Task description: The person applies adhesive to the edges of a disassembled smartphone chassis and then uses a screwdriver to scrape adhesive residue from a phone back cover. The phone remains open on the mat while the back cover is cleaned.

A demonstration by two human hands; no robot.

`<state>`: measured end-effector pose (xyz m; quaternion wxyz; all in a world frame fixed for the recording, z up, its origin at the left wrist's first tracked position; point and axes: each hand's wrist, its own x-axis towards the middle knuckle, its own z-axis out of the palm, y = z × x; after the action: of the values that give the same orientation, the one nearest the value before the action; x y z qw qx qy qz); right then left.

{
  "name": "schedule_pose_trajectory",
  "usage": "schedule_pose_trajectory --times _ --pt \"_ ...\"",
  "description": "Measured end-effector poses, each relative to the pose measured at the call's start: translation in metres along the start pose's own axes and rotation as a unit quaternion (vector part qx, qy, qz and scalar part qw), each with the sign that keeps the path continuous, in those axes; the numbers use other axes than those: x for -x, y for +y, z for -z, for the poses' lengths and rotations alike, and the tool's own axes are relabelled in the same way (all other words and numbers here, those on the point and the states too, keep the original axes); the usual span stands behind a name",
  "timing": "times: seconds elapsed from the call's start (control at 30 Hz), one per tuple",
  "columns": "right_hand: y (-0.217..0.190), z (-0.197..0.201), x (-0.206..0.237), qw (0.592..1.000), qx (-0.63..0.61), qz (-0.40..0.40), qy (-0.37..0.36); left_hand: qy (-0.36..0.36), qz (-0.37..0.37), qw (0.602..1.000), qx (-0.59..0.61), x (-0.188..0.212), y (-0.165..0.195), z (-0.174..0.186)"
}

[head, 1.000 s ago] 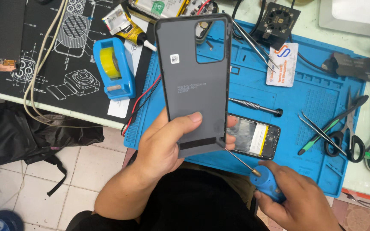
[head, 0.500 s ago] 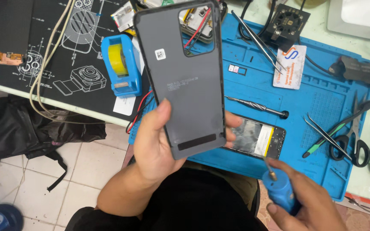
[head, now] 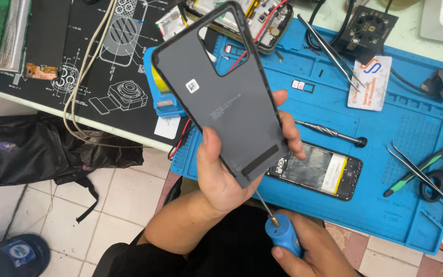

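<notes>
**Grey back cover held up, screwdriver gripped below**

The left hand (head: 231, 174) sits in the middle of the frame, gripping a dark grey plastic phone back cover (head: 219, 97) by its lower end: the thumb presses the near face along the left edge, the fingers (head: 288, 133) wrap round the right edge from behind. The cover's inner side faces the viewer, with a small white sticker and a dark strip near the bottom. Its long axis leans, running from lower right at the palm to upper left, and the end with the camera cut-out points toward the top of the frame. It is lifted clear of the bench.

At the bottom centre the right hand (head: 308, 254) is closed round the blue handle of a thin-shafted screwdriver (head: 280, 233), whose metal shaft slants up and left toward the cover's lower corner; whether the tip touches it I cannot tell.

Behind the cover lies a blue silicone work mat (head: 406, 205). On it, right of the left hand, rests an opened black phone with a yellow-edged battery (head: 316, 169), with a black metal screwdriver bit (head: 329, 132) above it. Tweezers and green-handled scissors (head: 426, 169) lie at the right edge. A blue tape dispenser with a yellow roll (head: 162, 95) stands partly hidden left of the cover.
</notes>
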<state>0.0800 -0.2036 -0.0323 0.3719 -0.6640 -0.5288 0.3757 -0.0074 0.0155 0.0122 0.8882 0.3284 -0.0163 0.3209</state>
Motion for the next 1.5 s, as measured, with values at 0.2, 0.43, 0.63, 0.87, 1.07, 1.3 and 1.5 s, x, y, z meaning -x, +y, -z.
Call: schedule_pose_trajectory --times 0.2,0.43,0.63,0.87,1.07,1.3,1.5 --pt "-0.002 -0.008 -0.001 1.0 0.004 0.0 0.012 -0.028 0.003 0.999 0.015 -0.001 -0.011 -0.002" --pt "0.004 -0.012 0.001 0.998 -0.051 0.039 -0.01 -0.034 -0.027 0.998 -0.055 -0.003 -0.017 -0.009" --pt "0.011 -0.015 0.006 0.999 -0.045 0.024 -0.008 -0.035 -0.015 0.998 -0.042 -0.002 -0.011 -0.01" --pt "0.01 -0.017 0.008 0.999 0.008 -0.042 -0.001 -0.031 -0.021 0.999 0.004 -0.001 -0.015 -0.011" --pt "0.011 -0.019 0.013 0.998 -0.03 -0.043 -0.019 -0.032 -0.033 0.999 0.026 0.0 -0.018 -0.011" --pt "0.014 -0.024 0.012 0.997 -0.062 -0.039 -0.038 -0.025 -0.029 0.999 -0.005 0.004 -0.01 -0.014" --pt "0.012 -0.022 0.012 0.995 -0.07 -0.057 -0.051 -0.023 -0.026 0.999 0.005 0.005 -0.01 -0.016"
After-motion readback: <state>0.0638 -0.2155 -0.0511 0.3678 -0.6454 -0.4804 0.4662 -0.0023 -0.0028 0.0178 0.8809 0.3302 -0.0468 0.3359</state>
